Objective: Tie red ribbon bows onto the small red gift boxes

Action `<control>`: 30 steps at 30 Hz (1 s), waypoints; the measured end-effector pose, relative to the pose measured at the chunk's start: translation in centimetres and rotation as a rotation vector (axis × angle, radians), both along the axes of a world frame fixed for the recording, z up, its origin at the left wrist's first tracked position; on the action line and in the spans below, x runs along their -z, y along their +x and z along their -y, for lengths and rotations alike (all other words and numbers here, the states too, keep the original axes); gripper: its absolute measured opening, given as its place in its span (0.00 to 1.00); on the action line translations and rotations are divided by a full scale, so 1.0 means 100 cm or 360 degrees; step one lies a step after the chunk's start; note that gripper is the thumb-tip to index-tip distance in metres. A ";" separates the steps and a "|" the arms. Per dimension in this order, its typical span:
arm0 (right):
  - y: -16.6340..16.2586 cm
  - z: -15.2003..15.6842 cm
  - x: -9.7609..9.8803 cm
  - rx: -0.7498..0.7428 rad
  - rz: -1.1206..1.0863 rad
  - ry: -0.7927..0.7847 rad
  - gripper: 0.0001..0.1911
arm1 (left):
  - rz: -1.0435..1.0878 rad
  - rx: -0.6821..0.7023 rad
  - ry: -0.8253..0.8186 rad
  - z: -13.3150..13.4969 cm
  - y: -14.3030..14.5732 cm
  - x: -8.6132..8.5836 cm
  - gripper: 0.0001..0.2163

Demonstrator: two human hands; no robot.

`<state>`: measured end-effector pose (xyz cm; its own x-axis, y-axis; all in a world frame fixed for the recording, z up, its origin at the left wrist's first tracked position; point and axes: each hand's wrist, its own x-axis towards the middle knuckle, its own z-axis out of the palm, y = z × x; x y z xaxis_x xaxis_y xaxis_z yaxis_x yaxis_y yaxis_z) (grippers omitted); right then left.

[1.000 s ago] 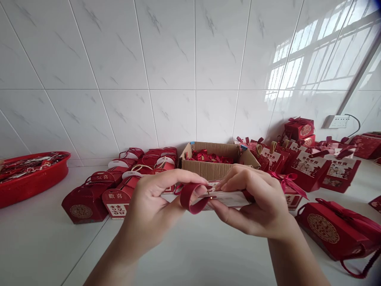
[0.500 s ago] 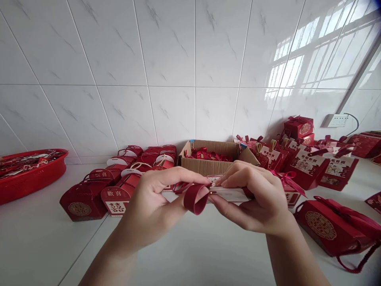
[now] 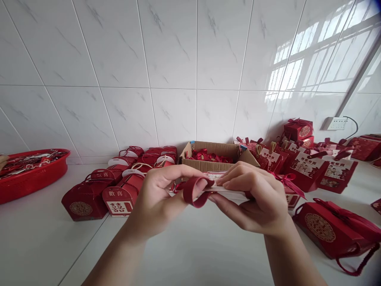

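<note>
In the middle of the head view, my left hand [image 3: 157, 198] is closed on a dark red ribbon loop [image 3: 190, 194], thumb and index finger at the band. The loop curls toward me from the end of a flat red and white paper gift bag [image 3: 232, 193]. My right hand [image 3: 256, 198] grips that bag, with its fingers on top and the thumb below. A small shiny spot shows where ribbon and bag meet. My fingers hide much of the bag. Both hands are above the white table [image 3: 202, 254].
Behind my hands stands an open cardboard box [image 3: 205, 164] of red ribbons. Red gift boxes [image 3: 85, 200] line the left; red bags [image 3: 306, 169] and a ribboned box [image 3: 330, 226] stand right. A red basin [image 3: 35, 180] sits far left, before the tiled wall [image 3: 172, 51].
The bag has tipped so that less of its white face shows. The ribbon loop has shifted slightly up and left, with the left thumb now further inside it. Both hands keep their hold.
</note>
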<state>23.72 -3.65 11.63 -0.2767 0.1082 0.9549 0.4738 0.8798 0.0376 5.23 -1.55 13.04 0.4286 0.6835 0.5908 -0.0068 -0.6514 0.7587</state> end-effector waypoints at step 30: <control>-0.004 -0.006 0.002 0.0014 -0.0028 0.0239 0.09 | -0.0238 0.0236 0.0645 -0.007 -0.014 -0.004 0.13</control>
<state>23.33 -3.08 11.41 -0.2593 -0.0342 0.9652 0.4830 0.8608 0.1603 3.87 -0.88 13.41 0.6052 0.3348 0.7223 -0.0320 -0.8963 0.4423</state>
